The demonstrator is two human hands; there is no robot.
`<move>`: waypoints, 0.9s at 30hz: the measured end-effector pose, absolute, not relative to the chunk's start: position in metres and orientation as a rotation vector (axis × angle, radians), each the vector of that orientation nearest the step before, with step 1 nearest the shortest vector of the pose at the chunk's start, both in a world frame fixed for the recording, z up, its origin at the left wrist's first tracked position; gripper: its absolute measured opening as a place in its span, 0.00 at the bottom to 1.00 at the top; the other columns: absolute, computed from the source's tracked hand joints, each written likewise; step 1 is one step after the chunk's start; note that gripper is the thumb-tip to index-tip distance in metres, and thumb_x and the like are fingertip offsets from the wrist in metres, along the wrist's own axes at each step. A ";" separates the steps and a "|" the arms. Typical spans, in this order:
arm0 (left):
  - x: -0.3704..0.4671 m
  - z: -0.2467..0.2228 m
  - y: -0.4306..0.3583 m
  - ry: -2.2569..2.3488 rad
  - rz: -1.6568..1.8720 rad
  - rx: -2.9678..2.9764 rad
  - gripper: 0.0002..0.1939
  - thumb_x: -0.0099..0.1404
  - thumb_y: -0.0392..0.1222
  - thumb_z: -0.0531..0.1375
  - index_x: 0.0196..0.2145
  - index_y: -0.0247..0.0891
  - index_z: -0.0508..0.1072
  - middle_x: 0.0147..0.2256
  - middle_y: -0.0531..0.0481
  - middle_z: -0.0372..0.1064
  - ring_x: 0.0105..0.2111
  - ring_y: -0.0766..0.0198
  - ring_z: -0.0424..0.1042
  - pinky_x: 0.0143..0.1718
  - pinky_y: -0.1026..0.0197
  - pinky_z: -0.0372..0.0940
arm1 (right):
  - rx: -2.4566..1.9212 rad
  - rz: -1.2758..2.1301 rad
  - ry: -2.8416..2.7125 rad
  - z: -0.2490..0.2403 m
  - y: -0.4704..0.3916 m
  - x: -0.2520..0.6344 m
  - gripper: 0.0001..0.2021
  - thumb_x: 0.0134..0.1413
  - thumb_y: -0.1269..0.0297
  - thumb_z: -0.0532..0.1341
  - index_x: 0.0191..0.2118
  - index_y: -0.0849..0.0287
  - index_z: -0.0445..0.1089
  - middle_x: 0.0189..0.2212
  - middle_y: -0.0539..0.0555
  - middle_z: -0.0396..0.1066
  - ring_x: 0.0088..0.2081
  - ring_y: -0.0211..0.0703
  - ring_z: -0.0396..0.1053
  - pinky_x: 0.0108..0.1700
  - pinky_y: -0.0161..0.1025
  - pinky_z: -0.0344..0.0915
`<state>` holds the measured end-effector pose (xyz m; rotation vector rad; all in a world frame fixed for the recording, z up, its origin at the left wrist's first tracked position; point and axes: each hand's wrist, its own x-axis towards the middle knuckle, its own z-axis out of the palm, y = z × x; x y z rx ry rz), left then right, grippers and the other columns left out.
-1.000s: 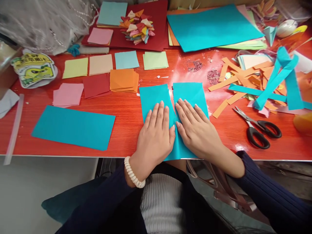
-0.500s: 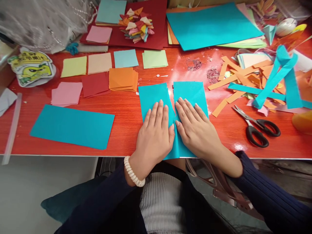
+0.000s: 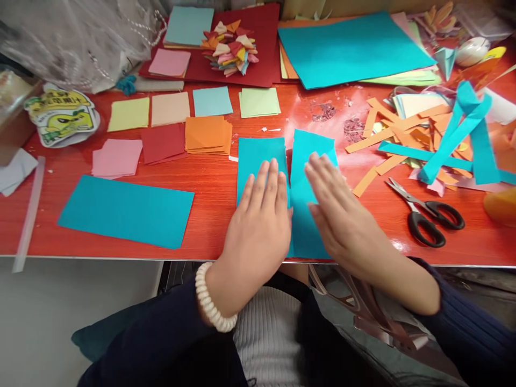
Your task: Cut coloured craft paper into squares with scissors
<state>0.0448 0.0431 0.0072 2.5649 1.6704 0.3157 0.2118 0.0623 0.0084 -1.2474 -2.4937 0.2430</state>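
Note:
A turquoise sheet of paper lies at the table's front edge, split from its far edge into a left half [image 3: 261,153] and a right half [image 3: 312,143]. Whether the halves still join near the front edge, I cannot tell. My left hand [image 3: 260,215] rests flat on the left half, fingers stretched out, with a coiled cream hair tie round the wrist. Over the right half is my right hand [image 3: 342,215], slightly blurred, its fingers straight and nothing gripped. It is unclear whether it touches the paper. A separate turquoise paper rectangle [image 3: 127,211] lies to the left.
Black-handled scissors [image 3: 428,214] lie at the right, below a heap of orange and turquoise strips [image 3: 419,137]. Small coloured paper squares [image 3: 163,150] sit at the left. Behind stand larger turquoise sheets [image 3: 355,48] and a folded-paper cluster [image 3: 229,49].
My right hand has shifted right, away from the split. The right half is turned a little and its far end looks raised. My left hand stays on the left half.

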 end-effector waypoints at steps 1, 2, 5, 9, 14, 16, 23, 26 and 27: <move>0.046 0.001 0.042 1.652 0.296 2.577 0.27 0.72 0.42 0.42 0.64 0.23 0.49 0.65 0.34 0.43 0.67 0.52 0.38 0.66 0.45 0.43 | -1.265 0.242 -2.535 0.004 0.062 0.210 0.27 0.67 0.64 0.41 0.68 0.66 0.42 0.66 0.61 0.46 0.68 0.47 0.36 0.66 0.53 0.45; 0.047 -0.004 0.042 1.650 0.285 2.578 0.27 0.72 0.42 0.42 0.64 0.23 0.50 0.65 0.35 0.43 0.67 0.53 0.39 0.66 0.46 0.43 | -1.295 0.232 -2.566 -0.002 0.062 0.207 0.27 0.67 0.64 0.41 0.67 0.69 0.45 0.66 0.63 0.46 0.68 0.48 0.38 0.66 0.53 0.45; 0.047 -0.016 0.042 1.696 0.303 2.543 0.28 0.72 0.45 0.42 0.64 0.25 0.50 0.66 0.37 0.43 0.66 0.53 0.42 0.66 0.48 0.45 | -1.405 0.152 -2.592 -0.017 0.062 0.203 0.27 0.67 0.62 0.41 0.65 0.74 0.50 0.66 0.64 0.46 0.67 0.49 0.42 0.66 0.53 0.44; 0.048 -0.017 0.040 1.752 0.318 2.497 0.28 0.72 0.44 0.43 0.64 0.25 0.49 0.66 0.37 0.42 0.66 0.53 0.41 0.66 0.48 0.45 | -1.447 0.052 -2.587 -0.021 0.061 0.202 0.26 0.67 0.63 0.41 0.65 0.73 0.50 0.66 0.62 0.45 0.67 0.48 0.43 0.66 0.51 0.44; 0.053 -0.014 0.037 1.777 0.342 2.436 0.29 0.71 0.44 0.43 0.64 0.25 0.49 0.66 0.37 0.42 0.66 0.52 0.41 0.66 0.46 0.45 | -1.469 0.038 -2.575 -0.019 0.058 0.202 0.26 0.67 0.63 0.41 0.66 0.71 0.49 0.66 0.60 0.44 0.67 0.47 0.42 0.66 0.51 0.43; 0.054 -0.014 0.036 1.793 0.355 2.417 0.28 0.71 0.44 0.43 0.64 0.25 0.49 0.66 0.37 0.42 0.66 0.52 0.41 0.66 0.46 0.45 | -1.474 0.034 -2.573 -0.019 0.058 0.201 0.26 0.67 0.63 0.41 0.66 0.71 0.49 0.66 0.60 0.45 0.67 0.47 0.43 0.66 0.51 0.43; 0.055 -0.014 0.035 1.807 0.380 2.395 0.28 0.71 0.44 0.43 0.64 0.26 0.50 0.66 0.38 0.44 0.66 0.52 0.42 0.65 0.45 0.45 | -1.485 0.060 -2.547 -0.020 0.058 0.201 0.26 0.66 0.63 0.41 0.66 0.69 0.49 0.67 0.59 0.45 0.67 0.46 0.43 0.66 0.51 0.42; 0.056 -0.014 0.035 1.817 0.362 2.386 0.28 0.71 0.44 0.43 0.64 0.26 0.49 0.66 0.37 0.43 0.66 0.52 0.41 0.66 0.45 0.44 | -1.488 0.064 -2.551 -0.020 0.058 0.201 0.26 0.66 0.63 0.41 0.66 0.68 0.48 0.67 0.59 0.44 0.67 0.46 0.42 0.66 0.51 0.41; 0.056 -0.014 0.035 1.817 0.349 2.387 0.28 0.71 0.44 0.43 0.64 0.25 0.49 0.66 0.37 0.43 0.66 0.52 0.41 0.66 0.46 0.44 | -1.492 0.062 -2.554 -0.020 0.058 0.201 0.26 0.67 0.63 0.41 0.66 0.69 0.48 0.67 0.59 0.44 0.67 0.46 0.42 0.66 0.51 0.41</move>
